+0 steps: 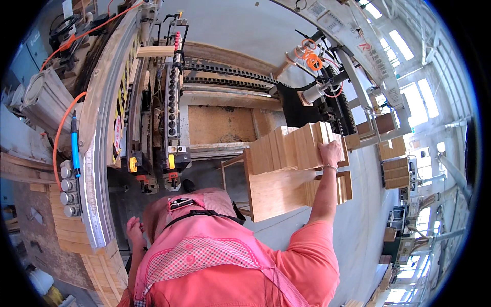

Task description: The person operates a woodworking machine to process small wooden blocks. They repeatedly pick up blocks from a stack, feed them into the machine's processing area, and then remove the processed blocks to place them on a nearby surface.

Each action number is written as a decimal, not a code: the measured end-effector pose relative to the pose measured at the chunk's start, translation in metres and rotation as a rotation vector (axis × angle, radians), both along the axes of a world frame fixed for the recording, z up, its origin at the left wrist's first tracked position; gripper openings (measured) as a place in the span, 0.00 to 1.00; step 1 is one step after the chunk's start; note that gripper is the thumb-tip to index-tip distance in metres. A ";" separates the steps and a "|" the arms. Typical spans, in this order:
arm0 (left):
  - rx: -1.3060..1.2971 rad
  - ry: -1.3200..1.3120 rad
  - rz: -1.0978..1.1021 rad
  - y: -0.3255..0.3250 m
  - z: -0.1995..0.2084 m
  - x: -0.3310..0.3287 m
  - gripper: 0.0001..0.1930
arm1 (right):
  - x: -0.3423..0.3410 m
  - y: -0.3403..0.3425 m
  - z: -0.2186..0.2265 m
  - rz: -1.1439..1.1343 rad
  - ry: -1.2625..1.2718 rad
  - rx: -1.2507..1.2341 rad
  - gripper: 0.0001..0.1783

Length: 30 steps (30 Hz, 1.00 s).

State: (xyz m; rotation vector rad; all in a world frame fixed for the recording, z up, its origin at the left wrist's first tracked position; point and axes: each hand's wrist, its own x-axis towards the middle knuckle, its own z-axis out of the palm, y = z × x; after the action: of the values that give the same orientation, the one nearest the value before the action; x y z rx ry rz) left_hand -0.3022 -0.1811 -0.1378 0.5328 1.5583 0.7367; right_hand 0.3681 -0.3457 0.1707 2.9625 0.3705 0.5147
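Observation:
My right hand [330, 153] reaches out to the right, its fingers bent over the edge of a light wooden board [321, 134] at the right end of a row. Several similar boards [276, 151] stand side by side in that row, on a wooden tabletop [279, 197]. More short wood pieces lie beside my right wrist. My left hand [135, 231] hangs at my left side, near my apron, with its loosely bent fingers apart and nothing in them.
Ahead stands a woodworking machine with black chain conveyors [230, 74] and yellow knobs [133, 165]. An aluminium rail [97, 204] runs along my left, with a blue air gun [75, 148] and an orange hose. Stacked wood [396, 173] stands farther right.

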 end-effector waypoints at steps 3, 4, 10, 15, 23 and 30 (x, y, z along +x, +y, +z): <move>0.019 -0.023 0.015 0.001 -0.001 -0.001 0.13 | -0.007 0.010 0.009 -0.009 0.070 0.005 0.27; 0.024 -0.030 0.026 0.001 0.001 -0.001 0.13 | -0.004 0.009 0.009 -0.015 0.092 -0.017 0.26; 0.078 -0.168 0.034 0.010 0.026 0.021 0.12 | -0.045 0.074 0.012 0.389 -0.010 0.042 0.21; 0.122 -0.307 0.055 0.033 0.068 0.071 0.11 | -0.079 0.220 -0.013 0.887 0.164 0.169 0.24; 0.181 -0.377 0.075 0.076 0.139 0.164 0.09 | -0.128 0.488 -0.055 1.464 0.281 0.137 0.21; 0.175 -0.375 0.308 0.084 0.154 0.217 0.08 | -0.159 0.641 -0.083 1.539 0.230 -0.125 0.21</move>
State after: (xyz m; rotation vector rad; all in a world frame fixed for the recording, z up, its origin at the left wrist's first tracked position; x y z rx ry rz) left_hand -0.0855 -0.0972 0.0163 0.2610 1.2415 1.1465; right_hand 0.2090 0.2956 0.0872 2.0042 2.5055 0.1641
